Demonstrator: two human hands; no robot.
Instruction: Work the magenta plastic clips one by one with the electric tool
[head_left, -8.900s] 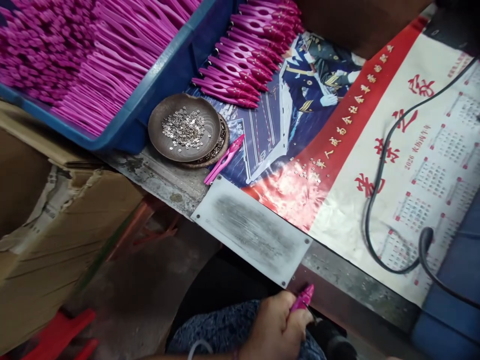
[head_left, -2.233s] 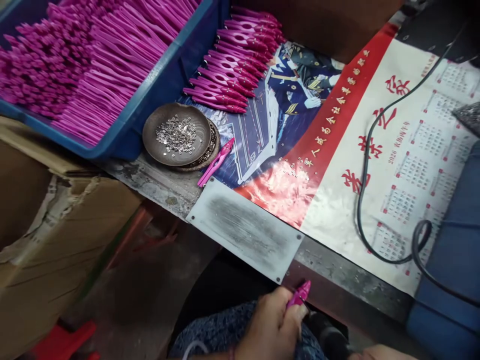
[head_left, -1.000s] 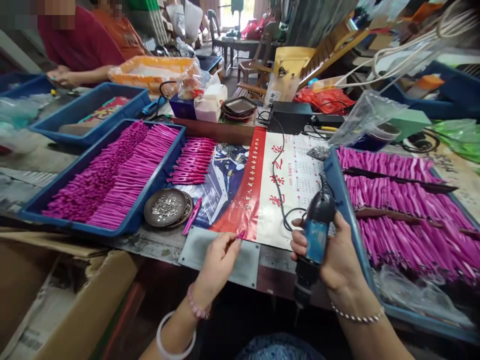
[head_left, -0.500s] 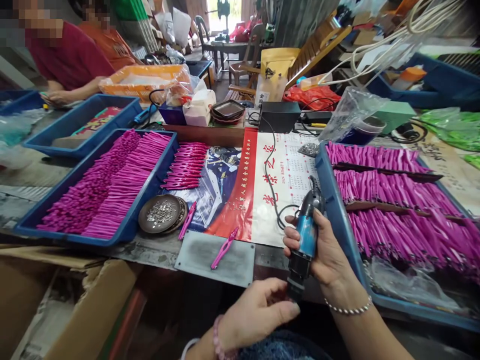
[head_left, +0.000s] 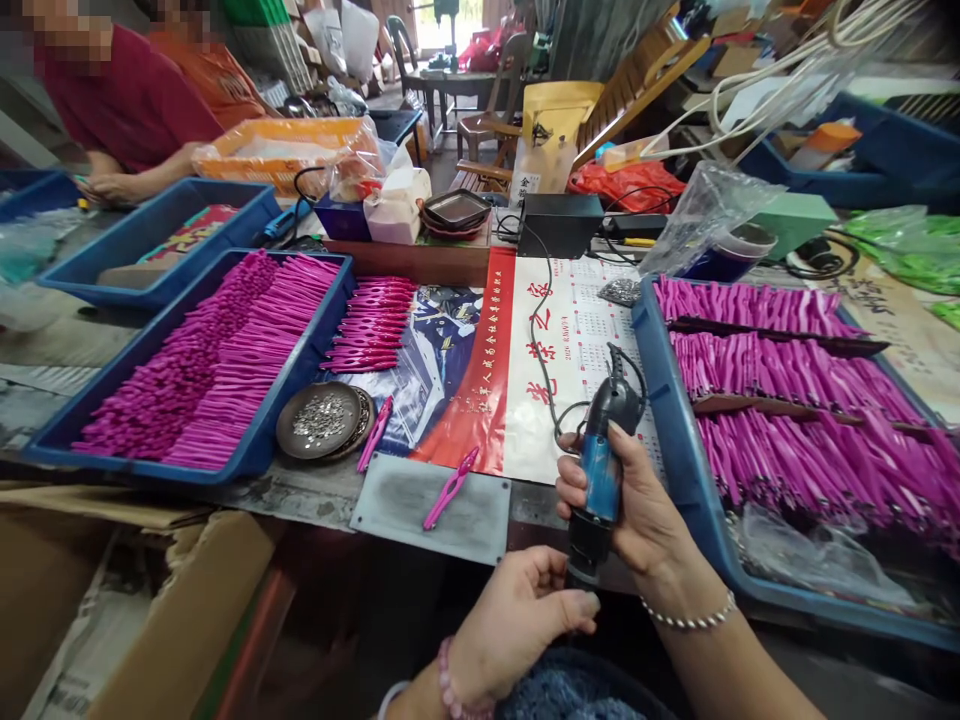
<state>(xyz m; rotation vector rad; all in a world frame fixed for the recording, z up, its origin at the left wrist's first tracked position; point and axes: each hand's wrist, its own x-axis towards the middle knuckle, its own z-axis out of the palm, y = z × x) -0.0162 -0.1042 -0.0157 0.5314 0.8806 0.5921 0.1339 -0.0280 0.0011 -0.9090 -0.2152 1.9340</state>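
Observation:
My right hand (head_left: 637, 500) is wrapped round the body of a blue and black electric screwdriver (head_left: 602, 475), held tilted with its cord end up and its nose down. At the nose, my left hand (head_left: 525, 620) has its fingers closed round the black collar; the bit is hidden by them. Left of the tool, one slim magenta plastic piece (head_left: 451, 488) with a slot in its middle lies on a grey metal plate (head_left: 390, 510). Another magenta piece (head_left: 375, 436) lies beside a round dish (head_left: 289, 440) of small shiny metal parts.
Blue trays full of magenta pieces stand left (head_left: 259, 440) and right (head_left: 667, 440). A stack of joined magenta pieces (head_left: 373, 325) lies on a calendar poster (head_left: 525, 420). A cord (head_left: 541, 330) runs back to a black box (head_left: 559, 225). Another person (head_left: 127, 110) sits at far left.
Both hands and the electric screwdriver have shifted slightly left in the view. My left fingers stay at the nose. The magenta pieces lie as before.

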